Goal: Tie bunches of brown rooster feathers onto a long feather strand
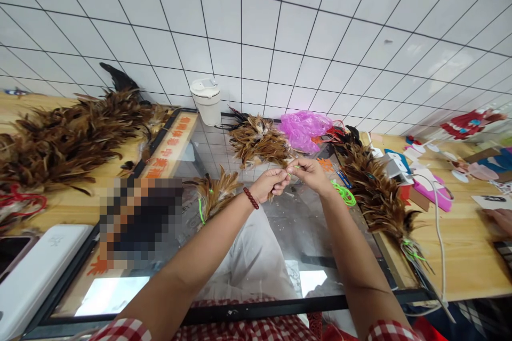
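My left hand [272, 183], with a dark red bead bracelet at the wrist, is closed in a pinch over the middle of the glass-topped table [248, 277]. What looks like a small brown feather is in its fingers, mostly hidden. Right against it, my right hand [310, 173] pinches a thin bright green cord [296, 167] with thumb and forefinger. Just beyond both hands lies a pile of brown feathers [256, 141]. A feather bunch tied with green cord [216, 192] rests left of my left hand. Coiled green cord [344, 193] sits beside my right forearm.
Feather garlands lie at left [68, 138] and right [368, 186]. A white lidded cup [206, 101] and a pink plastic bag [306, 129] stand by the tiled wall. Blue-handled scissors [343, 178], a white cable [440, 245] and a white box-like device [48, 272] are also about.
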Action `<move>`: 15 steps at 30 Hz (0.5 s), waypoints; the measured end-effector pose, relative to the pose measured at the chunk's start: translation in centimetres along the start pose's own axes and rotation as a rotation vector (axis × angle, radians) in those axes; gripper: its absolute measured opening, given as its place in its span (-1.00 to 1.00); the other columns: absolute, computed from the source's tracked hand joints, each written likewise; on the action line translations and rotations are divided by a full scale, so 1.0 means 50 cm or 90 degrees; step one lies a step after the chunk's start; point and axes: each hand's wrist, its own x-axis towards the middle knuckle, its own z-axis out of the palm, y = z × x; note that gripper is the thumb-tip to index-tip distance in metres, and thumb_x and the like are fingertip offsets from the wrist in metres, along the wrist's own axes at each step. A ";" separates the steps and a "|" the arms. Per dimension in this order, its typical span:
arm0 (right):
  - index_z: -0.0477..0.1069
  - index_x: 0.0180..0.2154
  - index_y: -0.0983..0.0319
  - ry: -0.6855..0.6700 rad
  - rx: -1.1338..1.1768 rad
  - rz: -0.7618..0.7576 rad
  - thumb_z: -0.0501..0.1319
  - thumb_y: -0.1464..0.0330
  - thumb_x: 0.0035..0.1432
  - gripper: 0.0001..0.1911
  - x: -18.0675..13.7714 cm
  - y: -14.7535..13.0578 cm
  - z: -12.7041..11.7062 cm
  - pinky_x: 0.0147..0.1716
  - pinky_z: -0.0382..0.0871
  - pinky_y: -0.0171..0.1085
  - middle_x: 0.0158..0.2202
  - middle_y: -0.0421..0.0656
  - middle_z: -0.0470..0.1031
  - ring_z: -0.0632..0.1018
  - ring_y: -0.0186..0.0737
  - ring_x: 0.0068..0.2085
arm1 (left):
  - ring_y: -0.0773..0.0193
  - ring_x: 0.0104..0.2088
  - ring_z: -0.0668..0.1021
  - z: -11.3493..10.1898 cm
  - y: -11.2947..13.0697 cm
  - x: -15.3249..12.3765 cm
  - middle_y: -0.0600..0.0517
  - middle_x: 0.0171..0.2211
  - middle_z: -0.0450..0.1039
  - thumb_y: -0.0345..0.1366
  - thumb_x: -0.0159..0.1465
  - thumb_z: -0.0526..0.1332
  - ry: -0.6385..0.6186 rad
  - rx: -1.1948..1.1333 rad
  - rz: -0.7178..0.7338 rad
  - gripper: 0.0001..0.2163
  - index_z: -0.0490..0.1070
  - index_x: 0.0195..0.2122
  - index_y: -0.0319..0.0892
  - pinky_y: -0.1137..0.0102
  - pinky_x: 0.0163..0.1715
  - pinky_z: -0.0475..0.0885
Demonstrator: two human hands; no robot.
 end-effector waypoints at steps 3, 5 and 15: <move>0.49 -0.30 0.24 -0.001 -0.006 -0.011 0.28 0.10 0.04 -0.66 -0.002 0.006 -0.008 -0.31 0.38 -0.27 -0.37 -0.16 0.52 0.48 -0.27 -0.34 | 0.60 -0.69 0.08 -0.005 0.000 0.004 0.17 -0.64 0.13 -0.10 0.02 0.38 0.044 0.017 0.008 -0.65 0.32 -0.48 -0.28 0.60 -0.71 -0.10; 0.46 -0.18 0.22 -0.007 -0.019 -0.025 0.24 0.14 0.11 -0.67 -0.003 0.008 -0.015 -0.24 0.37 -0.25 -0.28 -0.14 0.51 0.48 -0.27 -0.28 | 0.61 -0.70 0.04 -0.011 0.002 0.006 0.18 -0.65 0.10 -0.10 0.05 0.36 0.053 0.017 0.007 -0.65 0.30 -0.48 -0.28 0.59 -0.71 -0.13; 0.44 -0.47 0.24 -0.041 -0.100 -0.091 0.20 0.19 0.10 -0.75 0.013 0.030 -0.002 -0.30 0.30 -0.29 -0.45 -0.18 0.43 0.43 -0.28 -0.38 | 0.60 -0.70 0.02 -0.009 0.002 -0.004 0.19 -0.67 0.09 -0.08 -0.04 0.43 -0.075 0.043 -0.113 -0.61 0.33 -0.49 -0.29 0.58 -0.71 -0.16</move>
